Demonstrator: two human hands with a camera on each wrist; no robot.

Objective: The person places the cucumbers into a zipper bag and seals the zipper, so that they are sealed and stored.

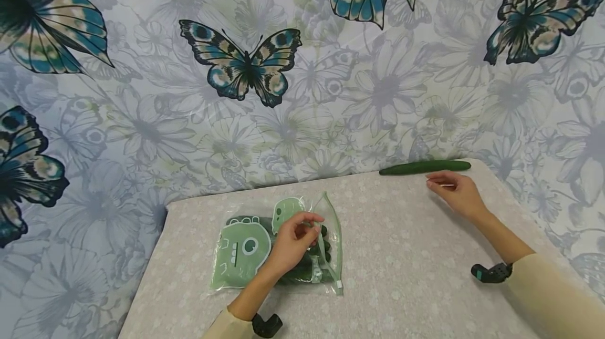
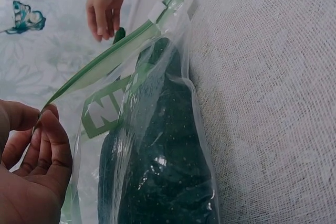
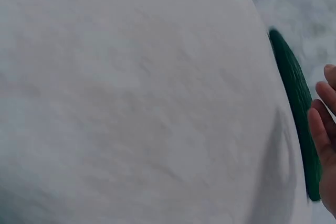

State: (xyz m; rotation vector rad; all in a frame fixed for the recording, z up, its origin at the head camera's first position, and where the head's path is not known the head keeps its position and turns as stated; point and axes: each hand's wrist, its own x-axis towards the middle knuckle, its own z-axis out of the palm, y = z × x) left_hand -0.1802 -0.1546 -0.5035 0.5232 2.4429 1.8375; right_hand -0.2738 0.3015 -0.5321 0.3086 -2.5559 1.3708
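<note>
Just behind the cucumber [image 1: 416,168], butterfly-print backdrop [image 1: 326,113].

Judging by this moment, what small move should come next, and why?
Probably the right hand should grip the cucumber: it hovers right by it, holding nothing, while the left hand pinches the clear bag by its green rim.

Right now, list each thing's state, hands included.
Tablecloth: spread out.
Butterfly-print backdrop: upright.
Slider-zip bag: lying down, mouth open.
Slider: at the bag's near corner.
Bagged cucumbers: behind clear film.
Loose cucumber: whole, along tablecloth's far edge.
Left hand: pinching the bag's rim.
Right hand: beside the loose cucumber, gripping nothing.
</note>
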